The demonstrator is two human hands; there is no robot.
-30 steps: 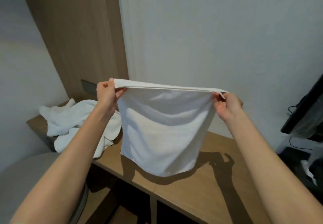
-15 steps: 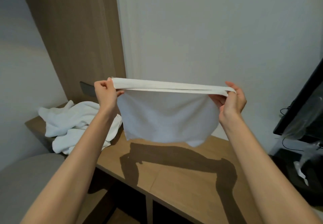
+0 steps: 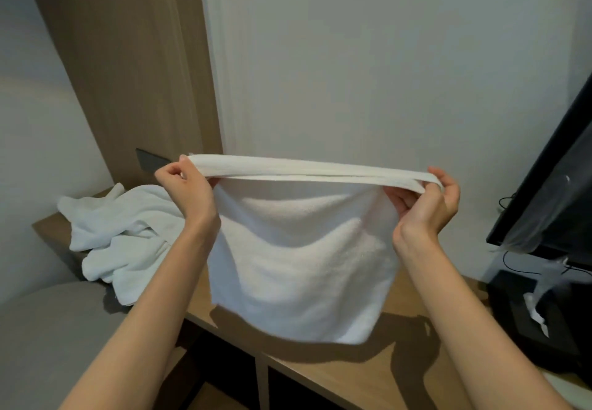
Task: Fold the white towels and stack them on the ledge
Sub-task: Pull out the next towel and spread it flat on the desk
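Nearest are the two bare forearms, reaching up and forward from the bottom corners of the view, with a grey seat (image 3: 48, 329) low on the left. Beyond them the wooden surface (image 3: 400, 355) runs from the left wall toward the lower right.

Over its middle hangs the towel (image 3: 301, 259), held in the air between the two hands. The left hand (image 3: 184, 185) pinches the left top corner, fingers curled in. The right hand (image 3: 426, 201) grips the right top corner, thumb under the edge and fingers curled over it. Neither hand holds anything else.

The towel's top edge is its long axis. It runs left to right, taut and nearly level, dipping a little toward the right hand. It shows as a doubled band, so the cloth looks already folded once. The rest drops straight down, its broad face toward the person. The lower edge is blurred; from the shadow beneath, it seems to hang just clear of the surface.

The hands sit at opposite ends, about equally far out, so neither is nearer. The next fold likely means bringing one corner across to the other, or lowering the cloth onto the wood below.

Farther left, a loose heap (image 3: 121, 227) of white towels lies on the surface near the wood panel (image 3: 128, 73). A dark screen (image 3: 544, 191) stands at the right.
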